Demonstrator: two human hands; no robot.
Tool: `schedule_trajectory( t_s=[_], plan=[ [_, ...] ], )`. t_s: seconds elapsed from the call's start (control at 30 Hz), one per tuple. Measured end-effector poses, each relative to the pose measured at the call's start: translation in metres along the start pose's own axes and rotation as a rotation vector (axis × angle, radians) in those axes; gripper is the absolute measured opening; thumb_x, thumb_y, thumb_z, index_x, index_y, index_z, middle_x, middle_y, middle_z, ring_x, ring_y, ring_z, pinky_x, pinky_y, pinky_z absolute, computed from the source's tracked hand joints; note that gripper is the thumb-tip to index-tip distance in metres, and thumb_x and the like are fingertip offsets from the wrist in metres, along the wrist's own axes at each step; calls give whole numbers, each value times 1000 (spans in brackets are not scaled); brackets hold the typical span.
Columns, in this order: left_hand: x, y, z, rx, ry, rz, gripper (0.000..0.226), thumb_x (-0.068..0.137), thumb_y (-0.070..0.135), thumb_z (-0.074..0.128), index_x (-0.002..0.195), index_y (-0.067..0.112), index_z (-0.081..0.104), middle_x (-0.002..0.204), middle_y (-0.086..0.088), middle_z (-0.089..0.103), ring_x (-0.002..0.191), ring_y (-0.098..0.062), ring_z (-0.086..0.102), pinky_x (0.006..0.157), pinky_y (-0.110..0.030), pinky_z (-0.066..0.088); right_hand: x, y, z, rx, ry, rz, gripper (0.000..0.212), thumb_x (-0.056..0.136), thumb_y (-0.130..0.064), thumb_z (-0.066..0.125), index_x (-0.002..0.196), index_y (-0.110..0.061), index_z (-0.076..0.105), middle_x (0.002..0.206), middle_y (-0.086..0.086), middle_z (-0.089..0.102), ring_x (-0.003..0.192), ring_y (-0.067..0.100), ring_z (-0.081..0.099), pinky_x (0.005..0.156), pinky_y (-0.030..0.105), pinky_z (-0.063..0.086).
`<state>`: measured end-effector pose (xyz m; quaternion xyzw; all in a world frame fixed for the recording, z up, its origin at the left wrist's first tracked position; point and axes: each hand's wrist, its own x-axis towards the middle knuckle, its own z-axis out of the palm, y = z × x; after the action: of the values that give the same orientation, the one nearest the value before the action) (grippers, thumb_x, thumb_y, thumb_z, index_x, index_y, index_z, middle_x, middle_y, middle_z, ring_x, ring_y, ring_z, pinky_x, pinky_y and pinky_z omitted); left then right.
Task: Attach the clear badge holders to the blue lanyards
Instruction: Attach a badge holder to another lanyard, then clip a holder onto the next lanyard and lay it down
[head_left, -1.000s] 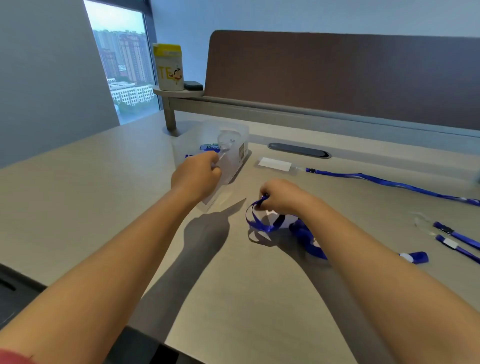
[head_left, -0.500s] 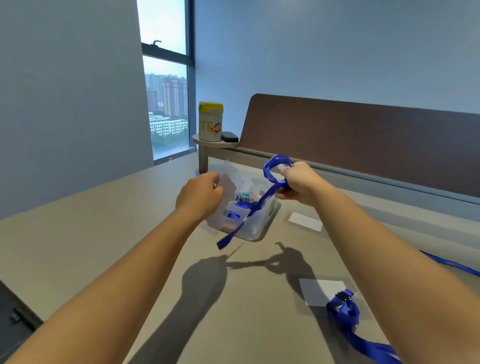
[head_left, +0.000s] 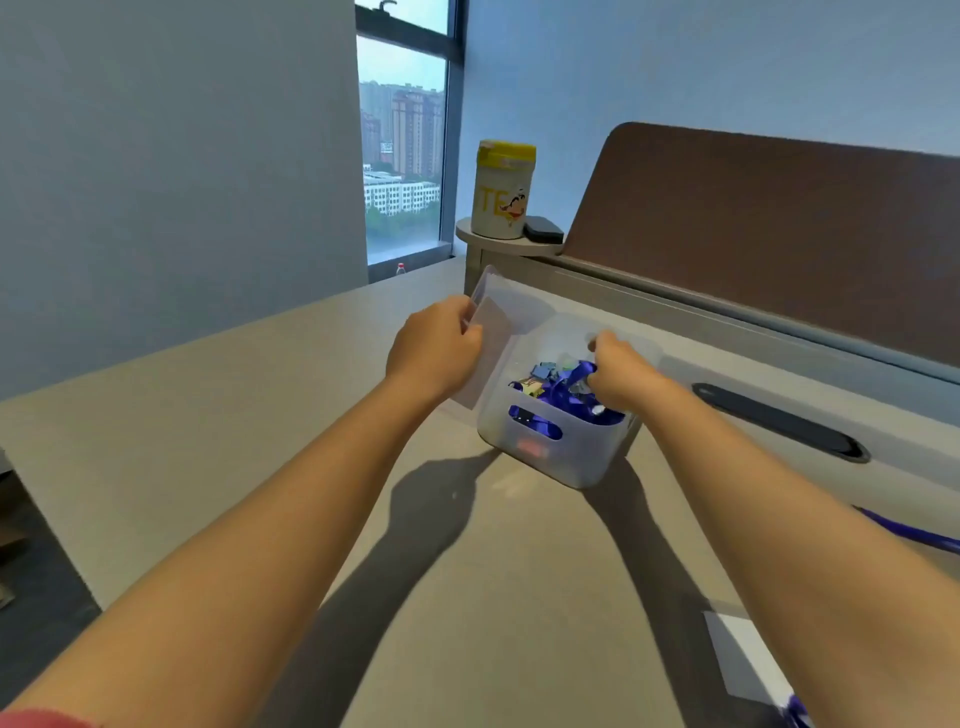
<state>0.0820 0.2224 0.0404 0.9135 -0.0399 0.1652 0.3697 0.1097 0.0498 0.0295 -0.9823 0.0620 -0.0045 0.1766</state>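
Note:
A translucent plastic bin (head_left: 563, 460) stands on the desk and holds bundled blue lanyards (head_left: 563, 392) with small clips. My left hand (head_left: 436, 356) grips the bin's clear lid (head_left: 501, 317) and holds it tilted up at the bin's left side. My right hand (head_left: 621, 376) is down inside the bin, fingers closed on a blue lanyard. A clear badge holder (head_left: 737, 657) lies flat on the desk at the lower right. Another blue lanyard (head_left: 896, 530) shows past my right forearm, mostly hidden by it.
A yellow-lidded canister (head_left: 501, 192) and a black object (head_left: 543, 229) sit on a small shelf behind the bin. A brown partition (head_left: 779, 234) runs along the desk's far edge, with a dark cable slot (head_left: 779, 422) in front. The desk's left edge drops to the floor.
My right hand has brought the blue lanyard from above the bin down into it. My left hand still holds the lid up. The view has shifted closer to the bin.

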Motion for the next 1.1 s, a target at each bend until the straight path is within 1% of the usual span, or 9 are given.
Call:
schedule_trajectory(
  t_s=[0.13,0.27,0.47,0.63,0.83,0.93,1.0,1.03,1.1],
  plan=[
    [0,-4,3,9,6,4,28,95,21,42,117,9,53,123,-13,59,86,-17,46,71,-29,42,0,2,-1,-67,-148,-78,54,88,-13,56,139,-8,38,142,14,45,128,31,45,102,38,42],
    [-8,7,4,24,15,88,25,94,18,42,112,6,56,120,-14,62,86,-18,49,68,-26,41,-14,8,-13,29,-11,-127,39,92,-8,47,132,-6,49,136,13,54,122,28,51,99,35,44],
    [-41,50,21,-44,-13,279,26,93,14,45,113,4,57,121,-15,61,109,-28,57,76,-22,43,-70,47,-34,55,124,-102,33,93,-14,46,123,-4,57,127,14,59,112,28,56,95,36,46],
    [-88,90,54,-90,-115,480,34,93,14,47,127,12,52,125,-13,61,109,-28,58,86,-27,47,-142,111,-50,106,149,43,35,94,-16,46,126,-6,54,131,13,58,115,28,55,96,34,44],
    [-151,142,102,-91,-281,619,27,93,8,43,115,3,58,115,-17,64,100,-28,58,80,-28,45,-230,197,-57,117,219,305,33,93,-14,48,122,-1,57,126,17,60,115,28,55,98,37,43],
    [-171,165,122,-77,-327,644,25,93,12,44,113,4,57,113,-16,63,99,-27,58,77,-25,42,-258,241,-56,144,249,445,33,92,-12,49,116,9,58,123,26,61,113,36,57,98,42,44],
    [-179,177,134,-83,-339,662,25,92,12,45,112,4,58,111,-16,64,97,-28,58,75,-25,40,-271,267,-54,136,271,545,28,91,-10,48,104,9,63,108,27,65,104,37,60,89,42,47],
    [-181,182,139,-90,-344,670,25,92,11,45,112,4,58,109,-16,65,96,-28,58,76,-25,40,-276,279,-52,115,278,592,24,91,-11,47,89,6,65,91,25,64,93,35,60,79,39,47],
    [-187,189,150,-97,-354,689,24,91,8,45,110,5,59,107,-17,65,97,-30,59,79,-29,44,-284,299,-45,64,278,679,31,91,-15,44,63,-3,53,66,12,50,74,29,50,61,32,38]
  ],
)
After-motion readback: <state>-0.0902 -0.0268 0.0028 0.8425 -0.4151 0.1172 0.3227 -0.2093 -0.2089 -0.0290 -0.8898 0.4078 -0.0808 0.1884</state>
